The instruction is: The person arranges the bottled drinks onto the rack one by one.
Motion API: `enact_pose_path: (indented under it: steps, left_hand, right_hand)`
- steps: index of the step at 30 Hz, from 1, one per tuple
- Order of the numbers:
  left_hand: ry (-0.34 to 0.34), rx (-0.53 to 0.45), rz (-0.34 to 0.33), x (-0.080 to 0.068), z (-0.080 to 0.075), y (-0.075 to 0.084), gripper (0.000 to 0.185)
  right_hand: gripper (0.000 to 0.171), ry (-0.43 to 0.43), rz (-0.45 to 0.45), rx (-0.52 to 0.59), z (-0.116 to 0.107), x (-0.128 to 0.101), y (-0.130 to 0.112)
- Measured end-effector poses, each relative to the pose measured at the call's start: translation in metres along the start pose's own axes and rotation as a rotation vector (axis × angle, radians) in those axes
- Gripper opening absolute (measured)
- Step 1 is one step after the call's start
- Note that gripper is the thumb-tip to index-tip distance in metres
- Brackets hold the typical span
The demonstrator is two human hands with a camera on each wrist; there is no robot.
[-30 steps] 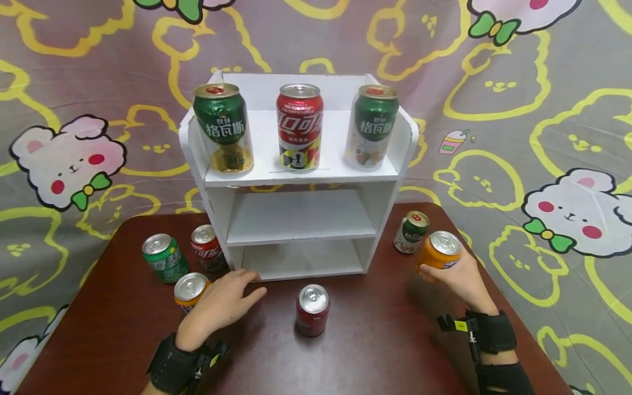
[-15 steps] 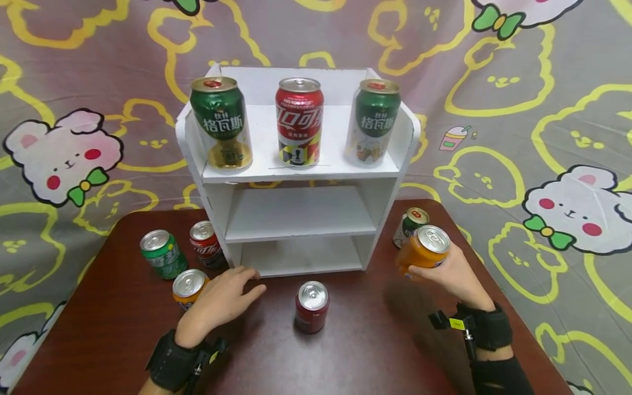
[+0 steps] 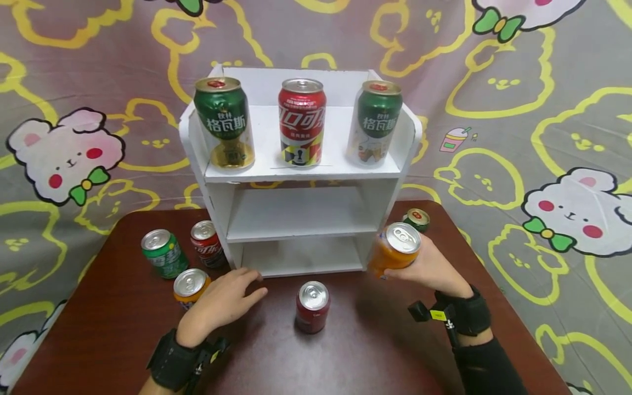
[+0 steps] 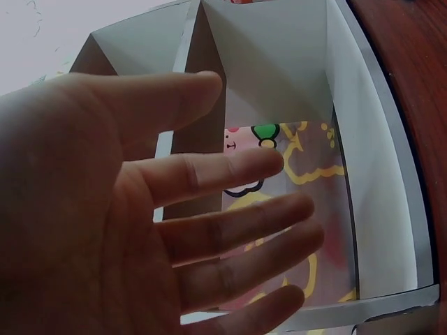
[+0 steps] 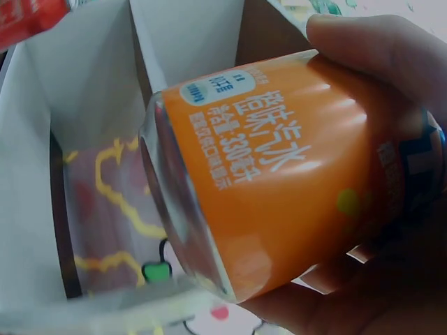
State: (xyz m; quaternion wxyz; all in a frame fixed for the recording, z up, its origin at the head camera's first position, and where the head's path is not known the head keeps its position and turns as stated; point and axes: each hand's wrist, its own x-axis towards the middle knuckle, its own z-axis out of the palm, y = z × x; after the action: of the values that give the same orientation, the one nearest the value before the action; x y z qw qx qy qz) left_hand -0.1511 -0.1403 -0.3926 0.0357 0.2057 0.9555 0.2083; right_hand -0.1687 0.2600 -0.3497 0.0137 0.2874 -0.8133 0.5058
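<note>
White shelf (image 3: 301,219) at centre, red can (image 3: 312,306) below it; right hand (image 3: 432,269) grips tilted orange can (image 3: 393,249), left hand (image 3: 222,304) lies flat, fingers spread.

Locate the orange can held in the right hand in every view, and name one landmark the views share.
Head: orange can right of centre, tilted, gripped by the right hand.
Left wrist: not in it.
Right wrist: fills the centre.
Shared landmark: the white shelf unit.
</note>
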Motion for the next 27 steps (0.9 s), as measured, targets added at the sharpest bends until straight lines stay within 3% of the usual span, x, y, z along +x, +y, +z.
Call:
enact_pose_path:
  steps: [6, 14, 19, 27]
  left_hand:
    - [-0.043, 0.008, 0.018, -0.001, 0.001, 0.0, 0.031]
    - [-0.102, 0.003, -0.017, -0.002, 0.002, 0.0, 0.035]
    - [-0.141, 0.003, -0.052, -0.002, 0.003, 0.001, 0.037]
    - [-0.146, 0.008, -0.04, -0.004, 0.002, 0.001, 0.038]
  right_hand:
    - [0.07, -0.04, -0.035, 0.02, 0.012, 0.02, -0.011]
    - [0.068, -0.065, -0.06, 0.066, 0.024, 0.046, -0.029]
    - [0.063, -0.073, -0.061, 0.073, 0.028, 0.059, -0.048]
    - [0.055, -0.08, -0.009, 0.059, 0.032, 0.081, -0.057]
